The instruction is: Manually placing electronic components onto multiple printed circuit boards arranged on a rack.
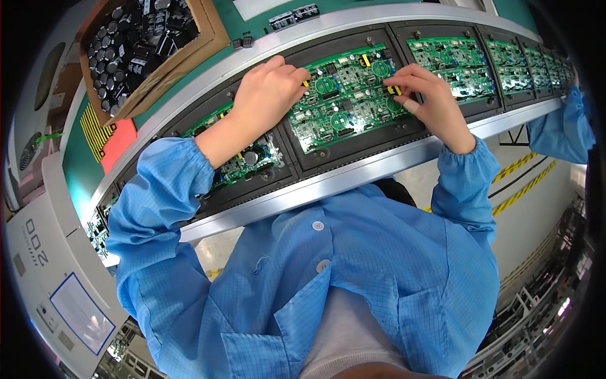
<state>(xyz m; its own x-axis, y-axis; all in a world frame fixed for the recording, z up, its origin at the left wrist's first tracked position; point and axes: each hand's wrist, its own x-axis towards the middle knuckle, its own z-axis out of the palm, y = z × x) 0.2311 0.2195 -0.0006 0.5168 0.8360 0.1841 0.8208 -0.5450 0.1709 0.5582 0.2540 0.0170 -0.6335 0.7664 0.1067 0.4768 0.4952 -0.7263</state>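
A green circuit board panel (pixel 353 120) lies in a black carrier frame (pixel 303 165) in front of me. My left hand (pixel 268 91) reaches over the panel's left edge with its fingers closed. A small yellow part (pixel 306 83) shows at those fingertips, mostly hidden by them. Over the panel's right edge, my right hand (pixel 437 104) pinches a small yellow-and-black component (pixel 394 90) between thumb and fingers, right at the board's surface. Another yellow-and-black component (pixel 365 60) stands on the board near its far edge.
More boards (pixel 451 66) sit in carriers along the metal-edged line to the right; a populated one (pixel 252 161) is under my left forearm. A cardboard box (pixel 208 28) of black capacitors stands far left. Loose black capacitors (pixel 294 18) lie beyond the rail. Another person's blue sleeve (pixel 562 129) is at right.
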